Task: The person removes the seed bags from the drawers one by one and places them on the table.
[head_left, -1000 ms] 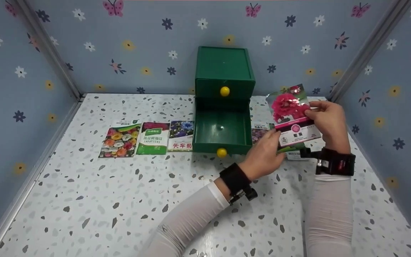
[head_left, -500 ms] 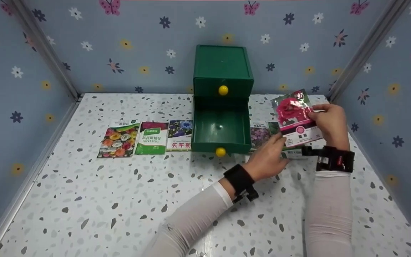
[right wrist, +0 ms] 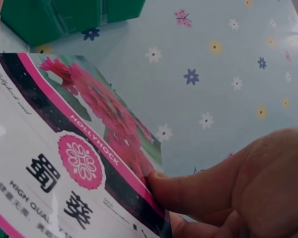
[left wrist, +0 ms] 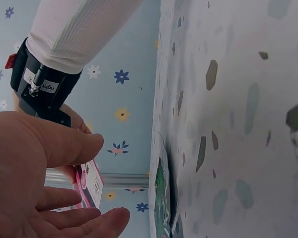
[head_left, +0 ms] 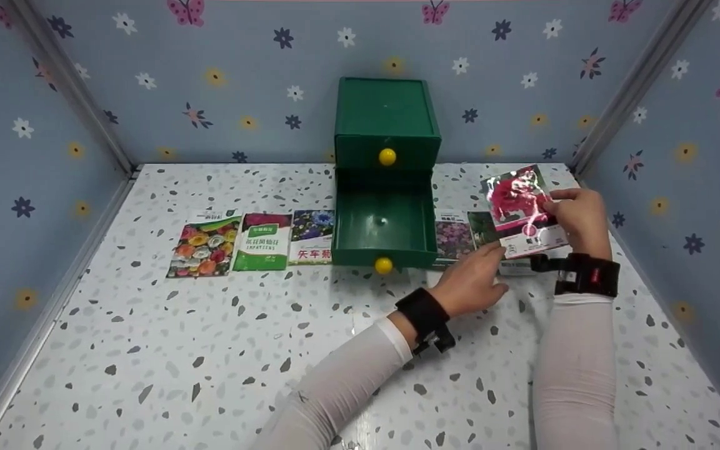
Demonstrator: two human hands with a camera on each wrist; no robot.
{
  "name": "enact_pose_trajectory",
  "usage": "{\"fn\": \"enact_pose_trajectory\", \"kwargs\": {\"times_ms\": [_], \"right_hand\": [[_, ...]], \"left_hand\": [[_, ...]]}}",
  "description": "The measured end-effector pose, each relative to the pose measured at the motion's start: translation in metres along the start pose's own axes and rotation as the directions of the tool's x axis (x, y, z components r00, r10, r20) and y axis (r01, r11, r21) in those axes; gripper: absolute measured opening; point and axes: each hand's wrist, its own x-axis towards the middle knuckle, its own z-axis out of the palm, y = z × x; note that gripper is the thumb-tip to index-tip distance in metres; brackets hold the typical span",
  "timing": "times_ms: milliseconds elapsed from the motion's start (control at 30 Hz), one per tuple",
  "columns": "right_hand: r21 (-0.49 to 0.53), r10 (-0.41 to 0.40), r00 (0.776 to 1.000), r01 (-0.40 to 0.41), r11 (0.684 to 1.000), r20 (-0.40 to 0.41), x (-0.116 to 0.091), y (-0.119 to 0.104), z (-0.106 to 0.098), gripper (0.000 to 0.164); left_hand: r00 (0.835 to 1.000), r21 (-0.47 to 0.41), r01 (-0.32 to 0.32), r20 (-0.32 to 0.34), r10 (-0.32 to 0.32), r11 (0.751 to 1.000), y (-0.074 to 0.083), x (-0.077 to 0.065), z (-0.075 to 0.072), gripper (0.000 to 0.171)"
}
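A hollyhock seed packet [head_left: 520,206] with a pink flower picture is pinched along its right edge by my right hand [head_left: 582,215]. The right wrist view shows the thumb [right wrist: 193,193] on the front of the packet. My left hand [head_left: 469,282] is at the packet's lower left corner; in the left wrist view its thumb and fingers are apart with nothing between them. Beneath the held packet, another seed packet [head_left: 515,267] lies partly hidden on the table. Left of it are a packet with dark green leaves [head_left: 482,229] and one with purple flowers [head_left: 454,240].
A green two-drawer box [head_left: 388,109] stands against the back wall, its lower drawer [head_left: 385,222] pulled out and bare inside. Left of it lie a cornflower packet [head_left: 314,236], an impatiens packet [head_left: 263,242] and a packet with multicoloured blooms [head_left: 204,247]. Patterned walls enclose the speckled table [head_left: 222,356].
The hollyhock packet has come down and slightly right in my right hand, tilting flatter. My left hand's fingers have come away from its lower left corner.
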Motion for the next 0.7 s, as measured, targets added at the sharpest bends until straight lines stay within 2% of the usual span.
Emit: {"fn": "enact_pose_trajectory", "kwargs": {"times_ms": [267, 433, 700], "right_hand": [[-0.016, -0.014, 0.999, 0.014, 1.0, -0.033, 0.015, 0.022, -0.005, 0.045], [-0.033, 0.037, 0.997, -0.04, 0.999, -0.072, 0.021, 0.03, -0.01, 0.049], [-0.139, 0.023, 0.99, -0.043, 0.989, -0.14, 0.027, 0.042, -0.02, 0.048]], "left_hand": [[0.999, 0.071, -0.031, 0.027, 0.029, 0.997, 0.0, 0.0, 0.004, 0.07], [0.998, 0.08, -0.057, 0.041, 0.054, 0.995, -0.001, 0.001, 0.007, 0.07], [0.995, 0.112, -0.074, 0.072, 0.067, 0.991, -0.002, 0.0, 0.011, 0.07]]}}
